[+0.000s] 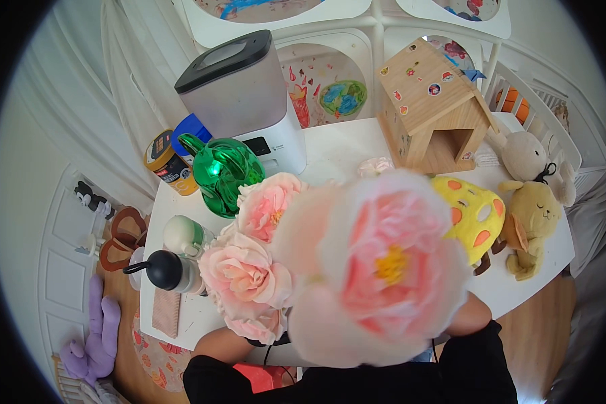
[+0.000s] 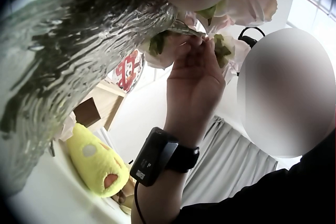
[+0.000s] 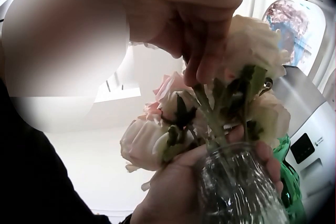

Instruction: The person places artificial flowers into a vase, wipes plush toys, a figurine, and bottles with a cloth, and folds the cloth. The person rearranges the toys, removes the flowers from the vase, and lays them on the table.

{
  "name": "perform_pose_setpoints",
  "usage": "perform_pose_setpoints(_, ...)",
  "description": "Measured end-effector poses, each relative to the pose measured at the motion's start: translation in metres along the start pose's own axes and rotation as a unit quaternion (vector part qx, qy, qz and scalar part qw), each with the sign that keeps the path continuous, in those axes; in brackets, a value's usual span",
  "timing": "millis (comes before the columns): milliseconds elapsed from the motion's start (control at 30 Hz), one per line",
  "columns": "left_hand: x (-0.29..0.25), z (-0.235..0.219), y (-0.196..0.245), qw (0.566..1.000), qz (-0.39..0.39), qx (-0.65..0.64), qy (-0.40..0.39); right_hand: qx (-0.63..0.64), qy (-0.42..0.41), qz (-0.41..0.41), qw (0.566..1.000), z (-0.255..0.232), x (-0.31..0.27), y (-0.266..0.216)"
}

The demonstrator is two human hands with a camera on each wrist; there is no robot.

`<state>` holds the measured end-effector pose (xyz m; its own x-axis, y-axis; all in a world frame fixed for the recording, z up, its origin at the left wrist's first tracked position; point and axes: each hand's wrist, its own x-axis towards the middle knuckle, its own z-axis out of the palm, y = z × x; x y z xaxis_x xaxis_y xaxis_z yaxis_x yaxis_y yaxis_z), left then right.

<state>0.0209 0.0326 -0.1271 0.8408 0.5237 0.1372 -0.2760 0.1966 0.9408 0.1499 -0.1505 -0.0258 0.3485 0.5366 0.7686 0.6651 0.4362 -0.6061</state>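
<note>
A ribbed clear glass vase [image 2: 68, 71] [image 3: 239, 187] holds green stems with pink and cream flowers. My left hand [image 3: 173, 192] is wrapped round its neck, fingertips showing on the far side. Above the rim, my right hand [image 2: 194, 82] [image 3: 197, 19] pinches a stem under a flower head. From the head view, one large pink bloom with a yellow centre [image 1: 390, 269] looms close and blurred, beside several paler roses [image 1: 249, 269]. The blooms hide both hands and the vase there; only forearms show.
On the white table [image 1: 337, 151] stand a green glossy jug [image 1: 225, 175], a grey-and-white appliance [image 1: 249, 101], tubs, two bottles and a wooden house [image 1: 427, 101]. A yellow spotted plush [image 1: 468, 215] and two other soft toys sit at the right.
</note>
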Motion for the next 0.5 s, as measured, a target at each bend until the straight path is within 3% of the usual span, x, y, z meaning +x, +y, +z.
perform_pose_setpoints(100, 0.010, 0.026, -0.010, 1.000, -0.007, 0.001, -0.004, -0.039, -0.071, -0.030, 0.996, 0.004, -0.008, 0.006)
perform_pose_setpoints(133, 0.010, 0.024, -0.009, 1.000, -0.009, 0.001, -0.005, -0.017, -0.108, 0.013, 0.994, 0.005, -0.010, -0.003)
perform_pose_setpoints(300, 0.014, 0.012, -0.004, 1.000, -0.021, 0.004, -0.017, -0.041, -0.073, 0.067, 0.994, 0.011, 0.005, -0.020)
perform_pose_setpoints(367, 0.016, 0.006, 0.000, 0.999, -0.025, 0.007, -0.025, -0.124, -0.175, 0.082, 0.973, 0.007, 0.003, -0.014)
perform_pose_setpoints(433, 0.000, -0.003, 0.003, 0.999, -0.027, 0.009, -0.033, -0.141, -0.137, 0.044, 0.979, 0.017, 0.001, -0.011)
perform_pose_setpoints(500, 0.014, -0.009, 0.008, 0.999, -0.030, 0.012, -0.040, -0.175, -0.213, 0.100, 0.956, 0.013, 0.000, -0.017)
